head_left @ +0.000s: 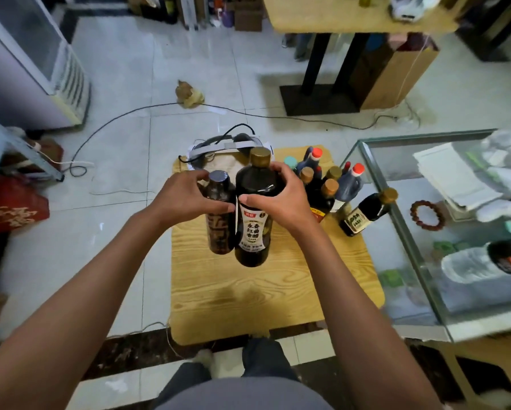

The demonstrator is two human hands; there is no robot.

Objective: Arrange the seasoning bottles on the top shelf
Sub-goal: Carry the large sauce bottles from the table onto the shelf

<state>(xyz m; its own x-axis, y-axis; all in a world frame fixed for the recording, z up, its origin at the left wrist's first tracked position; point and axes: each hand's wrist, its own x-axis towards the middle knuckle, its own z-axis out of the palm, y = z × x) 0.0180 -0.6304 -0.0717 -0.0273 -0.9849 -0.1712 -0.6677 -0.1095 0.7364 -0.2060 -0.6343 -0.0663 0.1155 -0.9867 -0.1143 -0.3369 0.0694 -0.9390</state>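
Above a wooden tabletop (pixel 277 291), the left hand (pixel 186 196) grasps a dark silver-capped bottle (pixel 218 214) while the right hand (pixel 280 199) clasps a gold-capped vinegar bottle (pixel 254 229); more seasoning bottles (pixel 331 184) cluster just behind.

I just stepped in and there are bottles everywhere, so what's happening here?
A person is standing over a low wooden table, holding two dark bottles side by side above it. The left hand grips the grey-capped bottle, and the right hand grips the bigger gold-capped vinegar bottle. More seasoning bottles stand clustered at the table's far right, with one small bottle apart near the glass cabinet. A headset lies at the far edge.
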